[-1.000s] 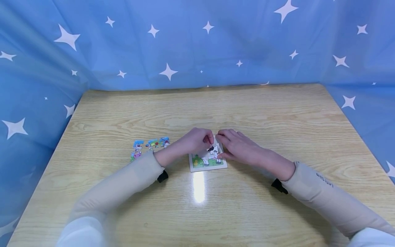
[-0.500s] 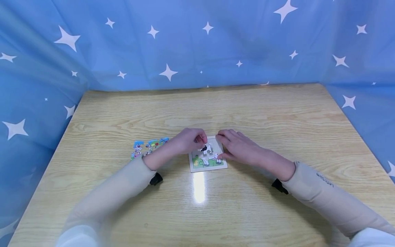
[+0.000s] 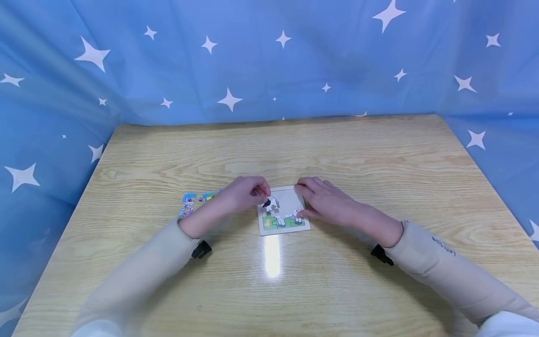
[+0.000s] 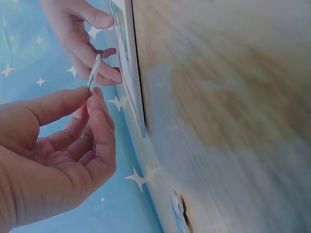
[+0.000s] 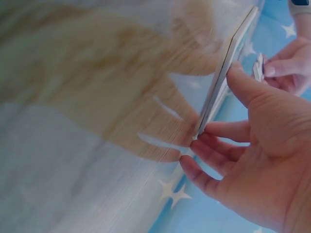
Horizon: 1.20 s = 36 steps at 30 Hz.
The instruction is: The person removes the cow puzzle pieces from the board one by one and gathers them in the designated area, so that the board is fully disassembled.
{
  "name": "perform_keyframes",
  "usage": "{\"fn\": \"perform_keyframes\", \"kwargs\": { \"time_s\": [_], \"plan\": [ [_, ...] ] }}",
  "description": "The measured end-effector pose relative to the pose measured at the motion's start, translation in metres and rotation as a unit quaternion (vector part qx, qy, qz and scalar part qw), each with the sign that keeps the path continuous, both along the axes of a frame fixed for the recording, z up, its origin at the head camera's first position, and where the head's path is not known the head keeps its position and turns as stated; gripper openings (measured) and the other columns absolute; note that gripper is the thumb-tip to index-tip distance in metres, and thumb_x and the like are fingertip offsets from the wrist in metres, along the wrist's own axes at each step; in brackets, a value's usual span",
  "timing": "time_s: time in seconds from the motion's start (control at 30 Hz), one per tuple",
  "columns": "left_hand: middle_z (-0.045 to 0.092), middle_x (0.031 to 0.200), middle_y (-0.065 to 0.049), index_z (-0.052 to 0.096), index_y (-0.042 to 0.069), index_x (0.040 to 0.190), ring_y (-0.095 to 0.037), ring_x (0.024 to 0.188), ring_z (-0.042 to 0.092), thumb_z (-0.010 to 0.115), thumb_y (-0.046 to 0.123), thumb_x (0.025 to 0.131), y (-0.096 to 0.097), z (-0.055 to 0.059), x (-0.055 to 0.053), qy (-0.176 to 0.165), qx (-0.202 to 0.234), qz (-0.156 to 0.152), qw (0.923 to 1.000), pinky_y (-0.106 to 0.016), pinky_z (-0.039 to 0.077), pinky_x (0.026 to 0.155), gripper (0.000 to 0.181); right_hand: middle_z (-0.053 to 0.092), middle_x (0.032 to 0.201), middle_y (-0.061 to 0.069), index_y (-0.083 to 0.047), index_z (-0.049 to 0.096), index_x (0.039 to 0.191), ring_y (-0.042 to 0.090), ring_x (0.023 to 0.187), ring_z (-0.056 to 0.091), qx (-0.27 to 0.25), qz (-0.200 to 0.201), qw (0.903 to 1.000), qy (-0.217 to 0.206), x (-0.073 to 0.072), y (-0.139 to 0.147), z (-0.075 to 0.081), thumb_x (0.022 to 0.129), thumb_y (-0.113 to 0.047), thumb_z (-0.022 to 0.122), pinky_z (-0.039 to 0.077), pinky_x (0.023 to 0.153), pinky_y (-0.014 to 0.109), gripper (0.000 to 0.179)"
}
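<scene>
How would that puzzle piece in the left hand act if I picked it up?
Probably stiff, not floppy: the puzzle piece looks straight though the left hand pinches it at one end. It's likely light, being thin and small beside that hand. Being flat, it probably wouldn't roll.

The cloth [image 3: 269, 61] is blue with white four-pointed stars; the table [image 3: 337, 285], pale tan with wood grain. The puzzle board [image 3: 288, 200] has a pale frame and green along its near part. The held piece [image 3: 273, 203] is black and white; loose pieces [image 3: 187, 201] farther left show blue, white and pink. The sleeves [image 3: 455, 271] are beige.
</scene>
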State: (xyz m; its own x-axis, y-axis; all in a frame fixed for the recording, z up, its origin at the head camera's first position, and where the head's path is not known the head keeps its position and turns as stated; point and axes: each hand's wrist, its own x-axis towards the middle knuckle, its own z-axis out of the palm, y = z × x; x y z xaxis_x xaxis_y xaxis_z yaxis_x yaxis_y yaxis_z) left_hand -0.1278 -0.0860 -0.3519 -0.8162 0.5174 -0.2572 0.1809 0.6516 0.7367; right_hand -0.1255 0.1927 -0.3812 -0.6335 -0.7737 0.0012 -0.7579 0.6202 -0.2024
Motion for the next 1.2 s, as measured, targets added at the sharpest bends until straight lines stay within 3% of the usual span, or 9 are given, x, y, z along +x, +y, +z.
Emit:
{"fn": "perform_keyframes", "kwargs": {
  "time_s": [0.2, 0.37, 0.57, 0.7, 0.8, 0.93, 1.07, 1.2],
  "plan": [
    [0.073, 0.103, -0.01, 0.071, 0.001, 0.111, -0.021, 0.094, 0.065, 0.068, 0.001, 0.106, -0.008, 0.001, 0.003, 0.002, 0.002, 0.005, 1.0, -0.03, 0.052, 0.082, 0.006, 0.056, 0.152, 0.021, 0.007, 0.058, 0.151, 0.039, 0.139, 0.054, -0.013, -0.001, 0.9998, -0.011, -0.017, 0.013, -0.035, 0.104, -0.046, 0.078, 0.053, 0.106, 0.063, 0.074],
    [0.073, 0.102, -0.01, 0.071, 0.002, 0.111, -0.021, 0.092, 0.063, 0.065, 0.0, 0.106, -0.017, 0.001, 0.005, 0.011, 0.005, 0.01, 0.9999, -0.03, 0.051, 0.081, 0.008, 0.054, 0.154, 0.019, 0.004, 0.057, 0.154, 0.038, 0.141, 0.053, -0.012, 0.006, 0.9999, 0.008, -0.025, 0.02, -0.057, 0.105, -0.052, 0.074, 0.054, 0.105, 0.062, 0.076],
    [0.073, 0.102, -0.01, 0.072, 0.001, 0.11, -0.022, 0.095, 0.064, 0.065, 0.001, 0.107, -0.024, 0.003, 0.007, 0.016, 0.003, 0.018, 0.9997, -0.033, 0.052, 0.087, 0.007, 0.054, 0.154, 0.019, 0.005, 0.056, 0.155, 0.037, 0.141, 0.052, -0.013, 0.002, 0.9999, 0.001, -0.023, 0.019, -0.056, 0.106, -0.051, 0.073, 0.053, 0.105, 0.063, 0.076],
    [0.073, 0.103, -0.01, 0.072, 0.0, 0.111, -0.025, 0.099, 0.066, 0.065, 0.0, 0.107, -0.03, 0.003, 0.008, 0.02, 0.004, 0.016, 0.9997, -0.036, 0.054, 0.09, 0.008, 0.053, 0.154, 0.021, 0.006, 0.056, 0.154, 0.039, 0.141, 0.052, -0.013, -0.001, 0.9999, -0.003, -0.015, 0.015, -0.041, 0.106, -0.049, 0.073, 0.052, 0.107, 0.064, 0.075],
    [0.073, 0.103, -0.011, 0.072, -0.001, 0.111, -0.024, 0.097, 0.066, 0.064, -0.001, 0.107, -0.034, 0.002, 0.008, 0.023, 0.004, 0.015, 0.9996, -0.036, 0.054, 0.09, 0.009, 0.053, 0.154, 0.021, 0.006, 0.056, 0.153, 0.04, 0.141, 0.051, -0.015, -0.003, 0.9999, -0.006, -0.014, 0.015, -0.04, 0.106, -0.049, 0.074, 0.051, 0.107, 0.065, 0.075],
    [0.073, 0.103, -0.011, 0.071, -0.001, 0.111, -0.023, 0.093, 0.063, 0.064, -0.001, 0.107, -0.04, 0.004, 0.01, 0.024, 0.003, 0.014, 0.9996, -0.035, 0.053, 0.087, 0.009, 0.053, 0.155, 0.02, 0.005, 0.056, 0.155, 0.039, 0.142, 0.051, -0.014, -0.003, 0.9999, -0.009, -0.021, 0.019, -0.051, 0.105, -0.05, 0.075, 0.051, 0.107, 0.066, 0.076],
    [0.071, 0.102, -0.01, 0.071, 0.0, 0.111, -0.024, 0.092, 0.062, 0.064, 0.0, 0.107, -0.045, 0.006, 0.011, 0.023, 0.0, 0.018, 0.9996, -0.036, 0.053, 0.086, 0.008, 0.053, 0.155, 0.02, 0.005, 0.056, 0.155, 0.039, 0.143, 0.051, -0.016, 0.001, 0.9999, -0.005, -0.021, 0.019, -0.052, 0.106, -0.049, 0.074, 0.052, 0.108, 0.066, 0.074],
    [0.071, 0.101, -0.01, 0.071, 0.0, 0.111, -0.024, 0.093, 0.061, 0.064, 0.0, 0.107, -0.049, 0.007, 0.013, 0.018, 0.001, 0.02, 0.9996, -0.036, 0.052, 0.086, 0.008, 0.054, 0.152, 0.021, 0.006, 0.058, 0.152, 0.04, 0.141, 0.052, -0.026, 0.002, 0.9996, -0.012, -0.016, 0.015, -0.037, 0.105, -0.048, 0.075, 0.052, 0.106, 0.066, 0.074]
  ]
}}
